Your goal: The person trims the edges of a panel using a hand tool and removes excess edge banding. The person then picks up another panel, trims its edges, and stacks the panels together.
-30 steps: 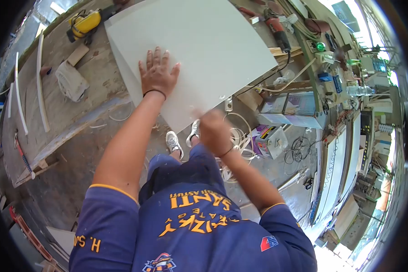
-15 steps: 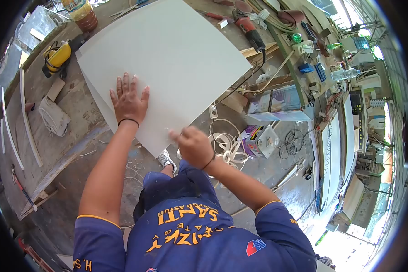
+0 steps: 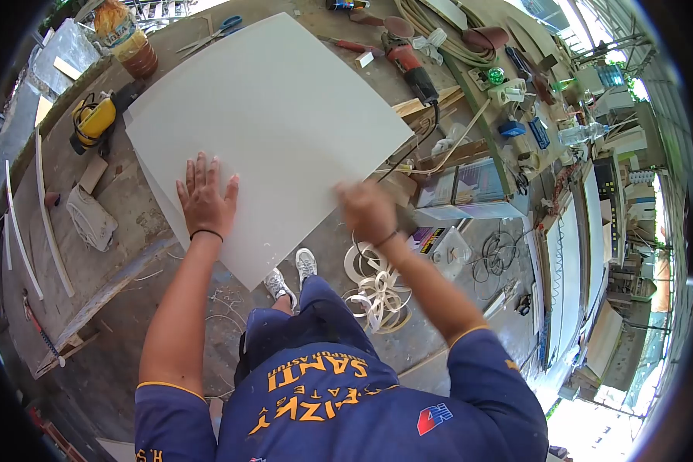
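A large white sheet [image 3: 277,100] lies on the workbench, with the edge of another layer showing beneath it along the left side. My left hand [image 3: 205,196] presses flat on the sheet's near left part, fingers stretched out. At the sheet's right-hand edge is my right hand [image 3: 368,210], smeared by motion, its fingers curled into a closed grip. Whatever it holds is too blurred and covered to name.
An angle grinder [image 3: 410,69], blue-handled scissors [image 3: 222,29], a jar [image 3: 131,48] and yellow ear muffs [image 3: 96,122] surround the sheet. Coiled white edging strip [image 3: 379,296] lies on the floor near my shoes [image 3: 306,263]. A cloth glove [image 3: 92,215] rests at left.
My right hand has moved along the sheet's edge, away from my body and to the right. The sheet sits slightly lower in view; my left hand stays flat on it.
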`<action>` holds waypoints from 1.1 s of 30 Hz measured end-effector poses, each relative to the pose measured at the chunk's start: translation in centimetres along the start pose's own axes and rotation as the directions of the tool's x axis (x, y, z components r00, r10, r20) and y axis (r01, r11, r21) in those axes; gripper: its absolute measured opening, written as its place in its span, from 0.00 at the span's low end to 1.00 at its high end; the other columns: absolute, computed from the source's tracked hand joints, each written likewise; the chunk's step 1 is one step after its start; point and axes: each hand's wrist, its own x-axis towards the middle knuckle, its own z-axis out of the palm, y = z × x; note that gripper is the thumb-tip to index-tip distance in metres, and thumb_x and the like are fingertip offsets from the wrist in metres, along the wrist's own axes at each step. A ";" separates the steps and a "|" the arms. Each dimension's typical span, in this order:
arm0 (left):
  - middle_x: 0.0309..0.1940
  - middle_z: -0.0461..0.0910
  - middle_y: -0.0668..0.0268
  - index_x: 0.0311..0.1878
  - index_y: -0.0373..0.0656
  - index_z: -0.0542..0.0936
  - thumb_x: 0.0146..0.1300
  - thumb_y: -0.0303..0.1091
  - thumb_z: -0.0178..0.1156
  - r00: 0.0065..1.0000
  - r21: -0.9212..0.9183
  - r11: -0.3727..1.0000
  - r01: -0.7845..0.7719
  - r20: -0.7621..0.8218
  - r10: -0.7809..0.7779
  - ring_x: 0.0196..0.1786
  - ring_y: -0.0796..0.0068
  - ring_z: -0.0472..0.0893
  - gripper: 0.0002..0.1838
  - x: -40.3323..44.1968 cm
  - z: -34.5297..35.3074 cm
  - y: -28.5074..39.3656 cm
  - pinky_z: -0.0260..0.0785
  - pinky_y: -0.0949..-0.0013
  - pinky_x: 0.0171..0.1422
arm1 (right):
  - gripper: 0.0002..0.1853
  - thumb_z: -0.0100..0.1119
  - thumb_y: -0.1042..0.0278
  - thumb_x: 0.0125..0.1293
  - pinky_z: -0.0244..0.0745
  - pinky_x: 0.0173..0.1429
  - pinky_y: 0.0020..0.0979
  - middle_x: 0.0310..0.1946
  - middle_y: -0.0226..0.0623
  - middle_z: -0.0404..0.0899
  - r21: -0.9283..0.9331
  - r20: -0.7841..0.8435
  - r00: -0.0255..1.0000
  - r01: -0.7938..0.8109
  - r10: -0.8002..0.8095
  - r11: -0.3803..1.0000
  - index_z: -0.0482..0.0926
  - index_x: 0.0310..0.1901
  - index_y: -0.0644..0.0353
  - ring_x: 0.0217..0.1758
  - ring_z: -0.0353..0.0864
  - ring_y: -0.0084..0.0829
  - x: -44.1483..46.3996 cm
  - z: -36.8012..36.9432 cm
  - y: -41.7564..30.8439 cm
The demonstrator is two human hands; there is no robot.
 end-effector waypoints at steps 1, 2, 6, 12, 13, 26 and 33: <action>0.75 0.58 0.67 0.69 0.53 0.68 0.67 0.57 0.48 1.000 -0.005 1.000 -0.005 -0.013 0.005 0.78 0.65 0.52 0.30 0.2 0.1 0.1 0.41 0.49 0.79 | 0.16 0.54 0.73 0.55 0.75 0.30 0.35 0.31 0.33 0.76 -0.085 0.000 0.989 0.145 -0.145 0.986 0.78 0.47 0.51 0.32 0.77 0.33 -1.5 1.4 -3.5; 0.75 0.58 0.67 0.69 0.53 0.68 0.67 0.57 0.48 1.000 -0.010 1.000 -0.007 -0.023 0.007 0.78 0.65 0.52 0.30 0.3 0.2 0.2 0.41 0.49 0.79 | 0.14 0.54 0.73 0.54 0.76 0.32 0.33 0.29 0.32 0.76 0.028 0.010 0.986 0.167 -0.167 0.986 0.79 0.44 0.51 0.34 0.78 0.31 -2.6 1.1 -7.4; 0.73 0.60 0.62 0.68 0.45 0.69 0.66 0.49 0.54 0.962 -0.110 0.956 -0.274 -0.036 0.271 0.77 0.57 0.55 0.30 -1.2 1.0 0.1 0.41 0.42 0.77 | 0.13 0.55 0.74 0.54 0.77 0.34 0.35 0.28 0.33 0.77 0.426 -0.067 0.998 0.048 -0.021 0.904 0.82 0.41 0.51 0.33 0.79 0.35 -2.4 -1.3 -5.9; 0.72 0.63 0.63 0.65 0.51 0.74 0.65 0.41 0.55 0.814 -0.298 0.792 -0.534 0.074 0.577 0.77 0.58 0.55 0.25 -9.1 -1.3 6.5 0.39 0.43 0.78 | 0.15 0.57 0.73 0.58 0.76 0.41 0.41 0.35 0.42 0.79 0.389 -0.204 0.873 -0.342 0.443 0.855 0.82 0.48 0.52 0.38 0.81 0.42 0.9 -0.8 14.4; 0.72 0.63 0.63 0.65 0.51 0.74 0.65 0.41 0.55 0.809 -0.292 0.789 -0.540 0.080 0.583 0.77 0.58 0.55 0.25 -9.3 -1.3 6.6 0.39 0.43 0.78 | 0.15 0.57 0.73 0.58 0.76 0.41 0.41 0.35 0.42 0.79 0.396 -0.205 0.868 -0.348 0.452 0.850 0.82 0.48 0.52 0.38 0.81 0.42 1.6 -0.9 15.8; 0.64 0.74 0.68 0.53 0.51 0.81 0.63 0.33 0.56 0.717 -0.170 0.706 -0.687 -0.001 0.698 0.72 0.64 0.66 0.16 -9.3 -1.0 6.8 0.52 0.49 0.76 | 0.18 0.56 0.74 0.56 0.75 0.34 0.41 0.29 0.39 0.74 0.272 -0.090 0.995 -0.020 0.046 0.962 0.81 0.50 0.51 0.34 0.78 0.41 -0.2 0.1 3.7; 0.60 0.77 0.63 0.45 0.45 0.84 0.64 0.34 0.58 0.898 -0.352 0.828 -0.437 -0.119 0.423 0.68 0.60 0.71 0.09 -11.7 -1.4 7.0 0.57 0.51 0.73 | 0.18 0.57 0.74 0.53 0.76 0.36 0.42 0.31 0.39 0.76 0.104 -0.207 0.958 -0.181 0.199 0.978 0.81 0.47 0.52 0.35 0.79 0.42 3.6 -0.5 15.2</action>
